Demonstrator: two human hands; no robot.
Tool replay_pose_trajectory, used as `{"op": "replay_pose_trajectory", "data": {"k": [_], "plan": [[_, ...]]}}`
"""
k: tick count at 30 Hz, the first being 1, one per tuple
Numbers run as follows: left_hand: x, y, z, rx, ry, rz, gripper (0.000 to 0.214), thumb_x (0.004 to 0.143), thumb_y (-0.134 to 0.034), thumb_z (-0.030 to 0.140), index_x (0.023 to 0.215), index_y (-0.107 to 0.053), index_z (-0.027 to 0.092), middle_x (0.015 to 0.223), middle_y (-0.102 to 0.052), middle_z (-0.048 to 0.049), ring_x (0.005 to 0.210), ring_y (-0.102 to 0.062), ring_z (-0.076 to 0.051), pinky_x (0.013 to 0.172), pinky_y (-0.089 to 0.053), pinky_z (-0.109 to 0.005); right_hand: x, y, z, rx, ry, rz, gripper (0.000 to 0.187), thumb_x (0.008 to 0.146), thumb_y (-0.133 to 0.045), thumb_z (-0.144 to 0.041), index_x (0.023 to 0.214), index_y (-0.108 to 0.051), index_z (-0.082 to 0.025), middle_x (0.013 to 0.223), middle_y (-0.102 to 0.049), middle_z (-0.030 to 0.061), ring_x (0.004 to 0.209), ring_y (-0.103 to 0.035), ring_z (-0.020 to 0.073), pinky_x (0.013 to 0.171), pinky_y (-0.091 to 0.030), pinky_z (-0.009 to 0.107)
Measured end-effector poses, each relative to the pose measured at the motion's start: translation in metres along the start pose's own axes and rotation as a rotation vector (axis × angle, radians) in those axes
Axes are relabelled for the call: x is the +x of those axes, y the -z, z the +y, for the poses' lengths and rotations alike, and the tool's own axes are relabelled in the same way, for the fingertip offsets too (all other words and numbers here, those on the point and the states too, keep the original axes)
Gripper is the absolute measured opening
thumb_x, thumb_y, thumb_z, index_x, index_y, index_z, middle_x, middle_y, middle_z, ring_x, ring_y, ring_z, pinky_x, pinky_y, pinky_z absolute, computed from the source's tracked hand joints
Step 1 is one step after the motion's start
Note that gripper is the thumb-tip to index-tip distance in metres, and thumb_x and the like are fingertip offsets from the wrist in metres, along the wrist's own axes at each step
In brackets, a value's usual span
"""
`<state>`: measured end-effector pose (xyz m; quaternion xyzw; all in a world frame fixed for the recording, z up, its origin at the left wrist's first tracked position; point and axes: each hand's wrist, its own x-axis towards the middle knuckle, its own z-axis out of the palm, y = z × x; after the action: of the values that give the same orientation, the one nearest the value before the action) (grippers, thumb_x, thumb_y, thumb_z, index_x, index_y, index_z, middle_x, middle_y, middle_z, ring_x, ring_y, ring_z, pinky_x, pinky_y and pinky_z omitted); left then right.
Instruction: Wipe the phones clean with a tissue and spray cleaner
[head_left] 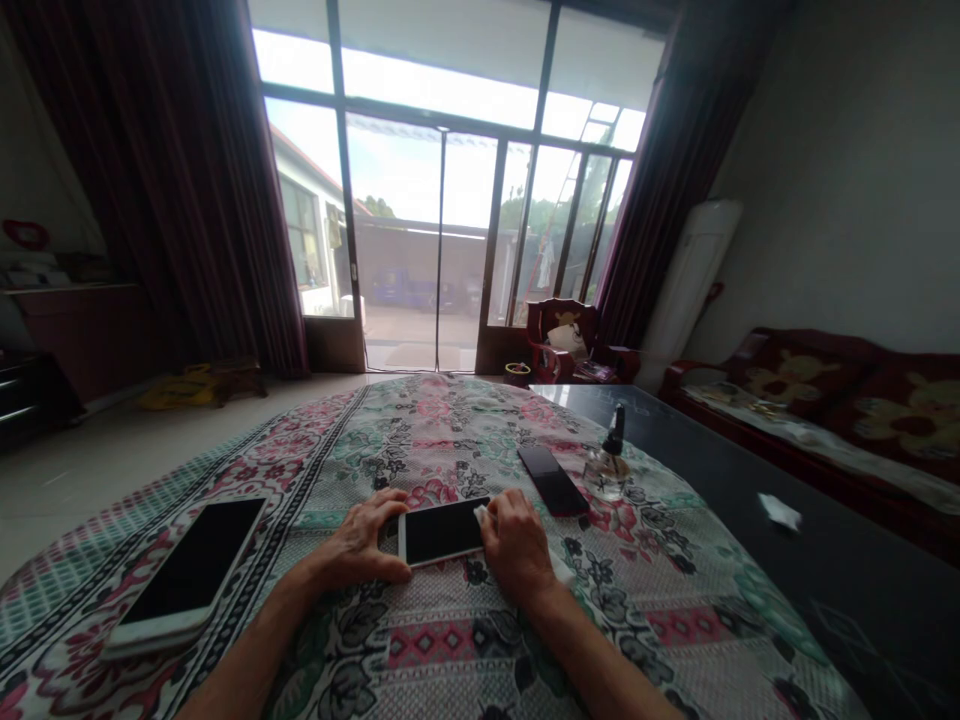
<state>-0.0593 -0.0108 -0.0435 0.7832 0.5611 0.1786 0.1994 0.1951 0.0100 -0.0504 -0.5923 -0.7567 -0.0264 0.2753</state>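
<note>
A white-framed smartphone (442, 530) with a dark screen lies flat on the patterned tablecloth in front of me. My left hand (367, 535) grips its left end, thumb at the near edge and fingers at the far edge. Pinched in my right hand (519, 545) is a white tissue (480, 514), pressed against the right end of the screen. More of the white material (562, 570) shows beneath my right wrist. To the right lies a dark phone (553, 480), with a clear bottle with a black top (609, 465) beside it.
At the left, a larger white device with a black screen (191, 560) rests on the tablecloth (442, 660). A crumpled white tissue (780, 512) is on the dark table (750, 470) at right. Beyond stand a wooden sofa (817, 390), an armchair (555, 335) and glass doors (439, 260).
</note>
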Motion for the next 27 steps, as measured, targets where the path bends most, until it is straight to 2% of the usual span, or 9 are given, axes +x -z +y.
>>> {"op": "replay_pose_trajectory", "data": {"k": [3,7,13,17,23,27], "plan": [[0.0,0.001,-0.007,-0.012,-0.006,-0.017,0.074,0.06,-0.073,0.044,0.127,-0.05,0.022,0.147,-0.036,-0.0071,0.136,-0.029,-0.03,0.112,-0.025,-0.039,0.0,-0.003,-0.006,0.046,-0.029,0.002,0.008,0.084,-0.051,-0.015,0.08,-0.057,-0.018,0.089,-0.057,0.0048,0.084,-0.054,0.0176,0.078,-0.037,0.027],[0.0,0.001,-0.015,0.001,-0.013,-0.041,0.075,0.062,-0.07,0.039,0.131,-0.046,0.023,0.149,-0.034,-0.0063,0.138,-0.027,-0.029,0.113,-0.024,-0.038,-0.003,0.0,-0.007,0.063,-0.001,-0.015,0.007,0.083,-0.051,-0.014,0.081,-0.056,-0.019,0.089,-0.056,0.0042,0.081,-0.054,0.0167,0.076,-0.037,0.026],[-0.001,-0.001,-0.005,0.016,0.043,-0.029,0.082,0.063,-0.069,0.051,0.135,-0.043,0.02,0.15,-0.032,-0.0087,0.138,-0.025,-0.03,0.113,-0.024,-0.039,-0.001,0.003,-0.014,-0.057,0.036,-0.031,0.008,0.084,-0.051,-0.017,0.081,-0.057,-0.019,0.093,-0.058,0.0069,0.088,-0.053,0.0207,0.078,-0.036,0.03],[0.0,-0.002,-0.001,0.028,0.037,-0.001,0.078,0.062,-0.072,0.05,0.132,-0.047,0.024,0.148,-0.035,-0.008,0.137,-0.029,-0.03,0.112,-0.025,-0.04,0.008,-0.004,-0.035,-0.088,0.086,-0.07,0.009,0.086,-0.051,-0.02,0.084,-0.06,-0.018,0.097,-0.059,0.0093,0.091,-0.052,0.023,0.079,-0.036,0.033],[0.003,-0.007,-0.013,0.017,-0.006,-0.004,0.079,0.06,-0.075,0.041,0.132,-0.047,0.022,0.148,-0.035,-0.0099,0.137,-0.027,-0.03,0.113,-0.022,-0.041,0.012,-0.027,-0.081,0.022,0.164,-0.119,0.013,0.087,-0.051,-0.024,0.092,-0.062,-0.019,0.1,-0.06,0.0088,0.093,-0.054,0.0229,0.08,-0.038,0.033],[0.002,-0.005,-0.013,-0.006,-0.023,-0.015,0.078,0.061,-0.074,0.04,0.132,-0.046,0.023,0.148,-0.034,-0.0092,0.138,-0.026,-0.03,0.114,-0.021,-0.042,0.012,-0.032,-0.088,0.049,0.164,-0.113,0.014,0.088,-0.051,-0.026,0.093,-0.062,-0.02,0.1,-0.06,0.0077,0.092,-0.054,0.0222,0.08,-0.038,0.033]]}}
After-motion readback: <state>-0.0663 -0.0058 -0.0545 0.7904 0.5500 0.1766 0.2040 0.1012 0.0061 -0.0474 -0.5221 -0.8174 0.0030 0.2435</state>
